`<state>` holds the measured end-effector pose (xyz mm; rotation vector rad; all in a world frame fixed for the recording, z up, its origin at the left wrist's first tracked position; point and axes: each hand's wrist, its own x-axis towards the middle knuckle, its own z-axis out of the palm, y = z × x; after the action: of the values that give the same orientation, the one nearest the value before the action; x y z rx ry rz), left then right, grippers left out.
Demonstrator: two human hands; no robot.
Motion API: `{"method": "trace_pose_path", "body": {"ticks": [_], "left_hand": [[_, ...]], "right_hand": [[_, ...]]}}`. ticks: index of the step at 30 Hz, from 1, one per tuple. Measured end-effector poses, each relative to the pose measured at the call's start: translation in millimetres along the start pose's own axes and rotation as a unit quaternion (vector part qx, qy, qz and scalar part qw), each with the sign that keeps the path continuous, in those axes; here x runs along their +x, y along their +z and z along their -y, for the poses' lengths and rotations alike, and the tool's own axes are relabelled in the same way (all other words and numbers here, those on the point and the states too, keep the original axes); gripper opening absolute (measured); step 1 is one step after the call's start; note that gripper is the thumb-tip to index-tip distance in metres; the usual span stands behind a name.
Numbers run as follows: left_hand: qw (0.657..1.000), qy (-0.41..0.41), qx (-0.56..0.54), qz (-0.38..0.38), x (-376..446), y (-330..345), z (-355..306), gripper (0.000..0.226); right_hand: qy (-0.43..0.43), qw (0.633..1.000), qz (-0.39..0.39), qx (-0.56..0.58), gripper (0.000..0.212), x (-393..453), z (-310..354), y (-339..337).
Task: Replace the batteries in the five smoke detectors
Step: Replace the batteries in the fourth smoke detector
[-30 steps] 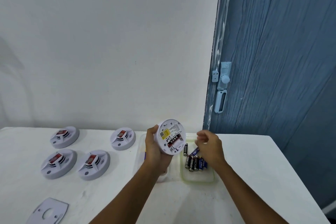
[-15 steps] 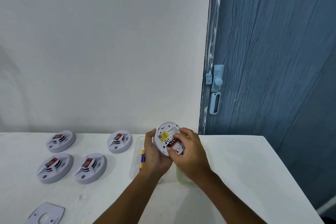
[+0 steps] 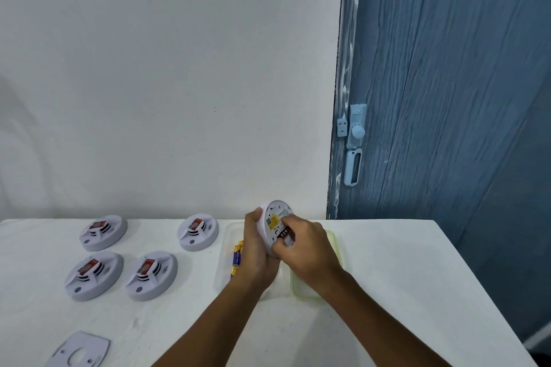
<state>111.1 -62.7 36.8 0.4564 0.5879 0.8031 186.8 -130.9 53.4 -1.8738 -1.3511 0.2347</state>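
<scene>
Nearest, a flat white mounting plate (image 3: 78, 350) lies at the table's (image 3: 417, 292) front edge. Above the trays, the left hand (image 3: 256, 250) grips a round white smoke detector (image 3: 275, 223), back showing with a yellow label; the right hand's (image 3: 307, 250) curled fingers press a battery (image 3: 285, 233) into its compartment. Four detectors (image 3: 150, 274) rest farther left.

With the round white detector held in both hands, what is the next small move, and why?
Probably press the battery fully into its slot. The left hand grips the round white smoke detector with its back facing up, and the right hand has its fingertips at the battery compartment; whether the battery is seated is hidden.
</scene>
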Motion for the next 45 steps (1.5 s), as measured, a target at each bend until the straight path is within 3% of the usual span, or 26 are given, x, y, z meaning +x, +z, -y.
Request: {"method": "trace_pose_path", "body": {"ticks": [8,12,19,30,35,41,45], "left_hand": [[0.999,-0.011,0.034,-0.003,3.1,0.7,0.1,0.052],[1.0,-0.012,0.004,0.003,2.8,2.6,2.3,0.049],[1.0,-0.003,0.011,0.017,4.3,7.6,1.6,0.054],[0.998,0.009,0.052,-0.025,6.7,3.5,3.9,0.049],[0.999,0.016,0.044,-0.007,6.8,-3.7,4.2,0.049],[1.0,0.003,0.008,0.001,7.2,4.7,-5.9,0.045],[0.999,-0.012,0.036,0.036,8.9,2.6,-10.1,0.045]], "right_hand": [[-0.017,0.998,-0.029,0.051,0.027,-1.6,-11.7,-10.0],[-0.051,0.997,0.004,0.059,0.029,-6.7,-11.6,-7.1],[-0.019,0.994,-0.069,0.077,0.036,-8.5,-7.6,-0.4],[-0.041,0.992,-0.084,0.079,0.02,-10.5,-11.5,11.7],[-0.054,0.982,-0.148,0.103,0.014,-10.2,-15.3,9.5],[-0.158,0.98,-0.098,0.074,0.031,-9.3,-19.9,12.3],[-0.21,0.973,-0.07,0.066,0.023,3.0,-31.1,3.1]]}}
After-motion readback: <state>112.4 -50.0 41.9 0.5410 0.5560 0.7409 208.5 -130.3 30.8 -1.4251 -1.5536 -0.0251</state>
